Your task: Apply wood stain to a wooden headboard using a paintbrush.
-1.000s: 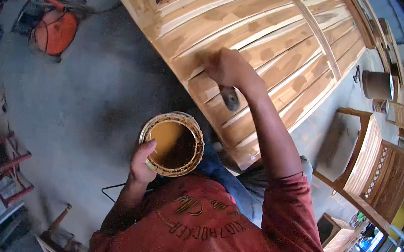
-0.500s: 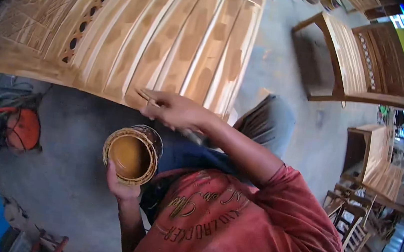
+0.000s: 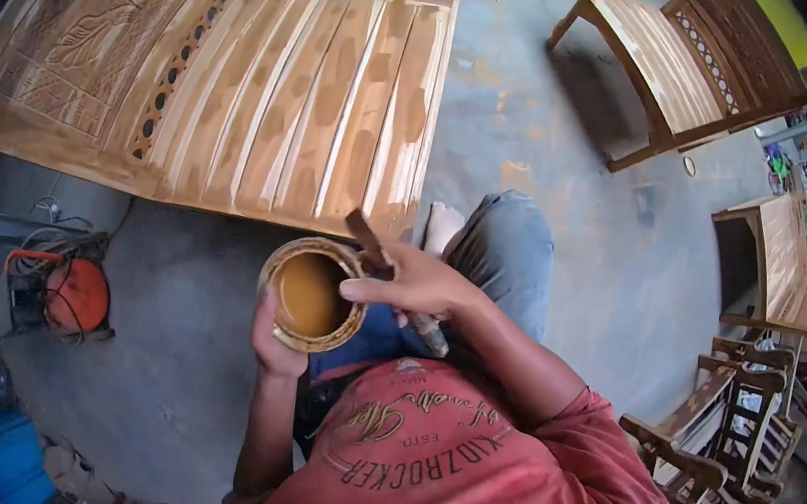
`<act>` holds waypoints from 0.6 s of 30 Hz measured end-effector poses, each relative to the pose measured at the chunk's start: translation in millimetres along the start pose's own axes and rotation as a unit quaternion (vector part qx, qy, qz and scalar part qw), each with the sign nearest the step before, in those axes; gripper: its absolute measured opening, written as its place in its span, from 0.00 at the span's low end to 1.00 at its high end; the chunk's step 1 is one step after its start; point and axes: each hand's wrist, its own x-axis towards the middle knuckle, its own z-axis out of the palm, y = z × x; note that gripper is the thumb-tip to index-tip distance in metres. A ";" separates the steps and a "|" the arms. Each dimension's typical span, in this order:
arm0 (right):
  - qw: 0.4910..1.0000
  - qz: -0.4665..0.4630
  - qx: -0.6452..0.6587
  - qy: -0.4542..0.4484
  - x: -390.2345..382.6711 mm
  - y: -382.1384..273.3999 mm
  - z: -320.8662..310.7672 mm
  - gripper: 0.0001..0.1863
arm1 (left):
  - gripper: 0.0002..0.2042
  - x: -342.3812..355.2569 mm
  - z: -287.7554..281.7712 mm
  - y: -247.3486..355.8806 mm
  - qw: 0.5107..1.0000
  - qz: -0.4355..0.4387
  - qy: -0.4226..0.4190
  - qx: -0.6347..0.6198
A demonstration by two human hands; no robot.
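My left hand (image 3: 280, 338) is wrapped around a can (image 3: 357, 325) with a crusted rim, tilted so that its amber-brown liquid (image 3: 310, 293) shows. Closed over the can's right side, my right hand (image 3: 415, 282) grips a short tool (image 3: 364, 231) with a flat brown end pointing up and a grey, worn end below the palm; its exact kind is unclear. The thumb of that hand reaches over the rim. Just beyond the can lies the slatted wooden bench (image 3: 267, 135), its pale slats marked with darker brown patches and its side panel (image 3: 76, 51) carved.
An orange-red round machine (image 3: 76, 294) with cables stands on the floor at left, near a blue drum (image 3: 5, 460). Another wooden bench (image 3: 638, 64) stands at far right, with more wooden furniture (image 3: 775, 262) and chair frames (image 3: 724, 432) nearer. My bent knee (image 3: 509, 250) is beside the near bench.
My right hand has moved from the bench slats back toward me, to the can, with the tool still in it. The can has shifted right and slightly up in view.
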 end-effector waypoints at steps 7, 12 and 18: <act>0.973 0.013 0.157 0.171 -72.3 5.7 -34.0 0.15 | 0.29 19.0 67.7 -22.0 0.980 -0.072 -0.153 0.105; 0.908 -0.078 0.215 0.351 -118.1 7.5 -80.5 0.14 | 0.29 70.4 95.5 -32.8 0.946 -0.041 -0.203 0.248; 0.893 -0.125 0.216 0.374 -139.1 8.0 -179.1 0.14 | 0.19 145.7 147.5 -65.4 0.855 0.244 -0.105 0.446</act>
